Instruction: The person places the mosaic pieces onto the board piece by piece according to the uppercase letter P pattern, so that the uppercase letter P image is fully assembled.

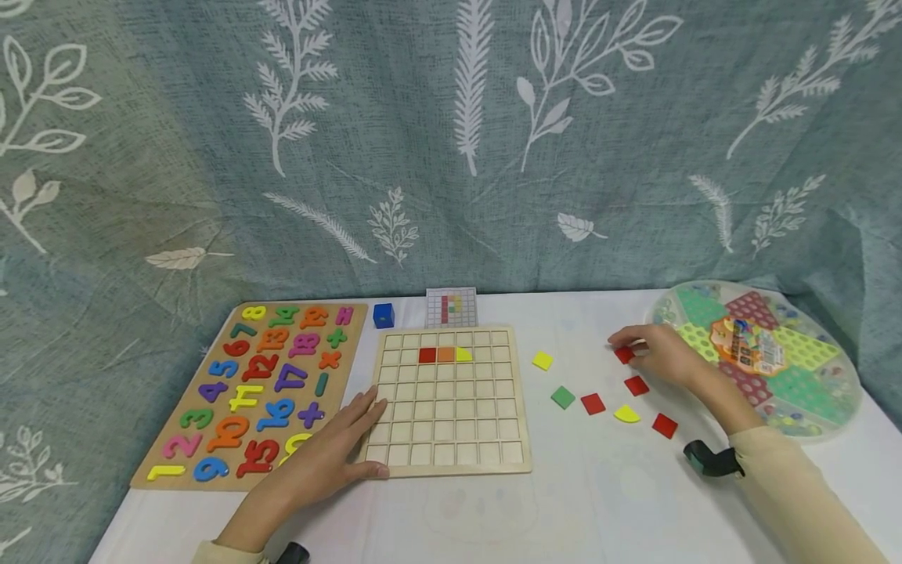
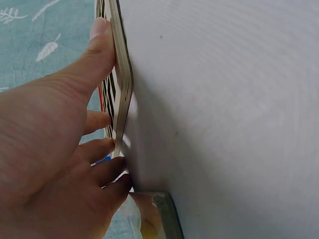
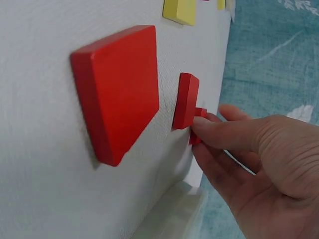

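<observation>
The right hand [image 1: 658,356] pinches a red square tile [image 1: 623,356] toward the table's [image 1: 493,521] right edge, just left of the round board [image 1: 810,384], while the left hand [image 1: 331,454] lies spread against the grid board's [image 1: 451,411] left edge and near-left corner. A light hold on the tile's opposite edges suits this best; being square, it has no long axis, and its corners' aim I can't fairly tell under those fingers.

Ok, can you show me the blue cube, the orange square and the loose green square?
Blue cube [image 1: 384,317]: head view, on its front face.
Orange square [image 1: 446,355]: head view, middle of its top.
Loose green square [image 1: 563,397]: head view, middle of its top.
</observation>
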Demonstrator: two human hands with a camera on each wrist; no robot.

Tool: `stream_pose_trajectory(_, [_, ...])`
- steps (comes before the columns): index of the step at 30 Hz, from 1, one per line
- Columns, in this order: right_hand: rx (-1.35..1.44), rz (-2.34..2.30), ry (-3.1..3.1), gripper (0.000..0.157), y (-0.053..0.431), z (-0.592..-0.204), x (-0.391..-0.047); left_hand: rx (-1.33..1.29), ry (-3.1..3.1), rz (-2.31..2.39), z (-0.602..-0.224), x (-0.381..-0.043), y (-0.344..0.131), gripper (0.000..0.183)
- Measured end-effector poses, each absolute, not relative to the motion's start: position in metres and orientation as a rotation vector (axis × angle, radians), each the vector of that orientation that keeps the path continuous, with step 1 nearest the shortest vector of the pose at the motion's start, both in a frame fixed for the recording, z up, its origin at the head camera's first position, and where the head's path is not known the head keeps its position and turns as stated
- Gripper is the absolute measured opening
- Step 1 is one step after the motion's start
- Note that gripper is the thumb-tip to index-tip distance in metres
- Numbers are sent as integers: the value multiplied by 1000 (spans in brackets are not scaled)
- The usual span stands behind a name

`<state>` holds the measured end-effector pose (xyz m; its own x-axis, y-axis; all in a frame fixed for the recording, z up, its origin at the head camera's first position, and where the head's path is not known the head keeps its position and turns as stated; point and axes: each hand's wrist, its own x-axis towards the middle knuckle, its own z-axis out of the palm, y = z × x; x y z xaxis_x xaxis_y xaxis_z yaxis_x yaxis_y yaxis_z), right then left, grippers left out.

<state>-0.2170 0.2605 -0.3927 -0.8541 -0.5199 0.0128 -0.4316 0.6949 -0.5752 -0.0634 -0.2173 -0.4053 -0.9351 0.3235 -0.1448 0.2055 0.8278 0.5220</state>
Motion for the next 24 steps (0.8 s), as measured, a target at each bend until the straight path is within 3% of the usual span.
stream_pose_trajectory(24, [-703, -835, 2852, 32, 262, -386, -212, 411, 2793, 747, -407, -64, -217, 94])
